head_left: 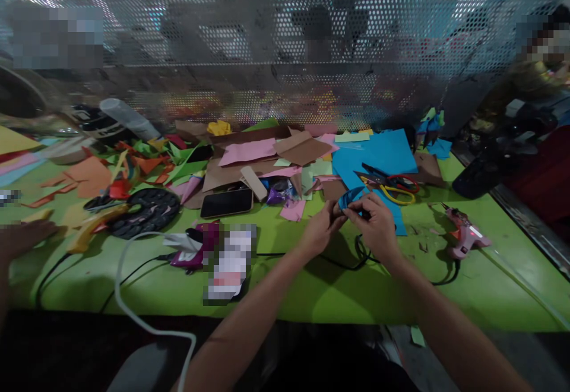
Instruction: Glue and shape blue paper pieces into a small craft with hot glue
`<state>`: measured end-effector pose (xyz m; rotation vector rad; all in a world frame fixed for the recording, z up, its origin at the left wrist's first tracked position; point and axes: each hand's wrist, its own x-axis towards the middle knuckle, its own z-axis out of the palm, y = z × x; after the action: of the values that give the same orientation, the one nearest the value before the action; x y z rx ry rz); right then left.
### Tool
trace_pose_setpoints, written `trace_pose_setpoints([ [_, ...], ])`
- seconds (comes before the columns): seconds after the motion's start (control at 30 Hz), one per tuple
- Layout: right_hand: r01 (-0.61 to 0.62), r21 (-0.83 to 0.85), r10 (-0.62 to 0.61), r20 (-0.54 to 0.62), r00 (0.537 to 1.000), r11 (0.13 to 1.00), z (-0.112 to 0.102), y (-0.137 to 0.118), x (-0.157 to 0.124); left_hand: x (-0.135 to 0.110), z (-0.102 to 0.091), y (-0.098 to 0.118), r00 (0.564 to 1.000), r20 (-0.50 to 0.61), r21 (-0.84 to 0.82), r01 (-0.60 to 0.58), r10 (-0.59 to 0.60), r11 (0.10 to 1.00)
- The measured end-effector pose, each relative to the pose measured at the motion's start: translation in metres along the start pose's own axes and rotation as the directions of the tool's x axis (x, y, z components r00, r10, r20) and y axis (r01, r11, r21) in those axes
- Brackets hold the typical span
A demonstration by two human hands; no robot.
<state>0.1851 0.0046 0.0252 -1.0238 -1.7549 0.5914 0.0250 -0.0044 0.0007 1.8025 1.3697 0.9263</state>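
Observation:
Over the green table [285, 285], my left hand [324, 223] and my right hand [373, 218] meet around a small piece of folded blue paper [350, 198]. Fingers of both hands are closed on it, and part of it is hidden behind them. Just beyond lie a large blue sheet [383, 151] and scissors with yellow handles [398, 195]. Another pair with red handles [407, 182] overlaps them. To the right of my right hand rests a pink hot glue gun [467, 234] with a glue stick in its rear.
A dark phone [226, 203], a lit phone [231, 261], a purple glue gun [196, 246] and a yellow glue gun [95, 225] lie left. Cables cross the table. Coloured paper scraps fill the back before a perforated metal panel [285, 35]. Another person's hand [31, 234] is far left.

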Motion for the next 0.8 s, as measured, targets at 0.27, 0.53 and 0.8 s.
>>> trace_pose_setpoints([
  [0.27, 0.031, 0.018, -0.031, -0.016, 0.999, 0.999, -0.0003, -0.0017, 0.0001, 0.0023, 0.0014, -0.0065, 0.998, -0.002, -0.147, -0.058, 0.058, 0.987],
  [0.53, 0.025, 0.03, -0.023, -0.062, 0.998, 0.999, 0.001, 0.0008, 0.0002, 0.0038, 0.0027, -0.0081, 0.998, 0.012, -0.221, -0.062, 0.067, 0.973],
  [0.8, -0.07, 0.108, 0.081, -0.108, 0.991, 0.992, -0.0012, 0.0031, 0.002, 0.0049, 0.0019, -0.0096, 1.0, -0.01, -0.281, -0.028, 0.026, 0.959],
])
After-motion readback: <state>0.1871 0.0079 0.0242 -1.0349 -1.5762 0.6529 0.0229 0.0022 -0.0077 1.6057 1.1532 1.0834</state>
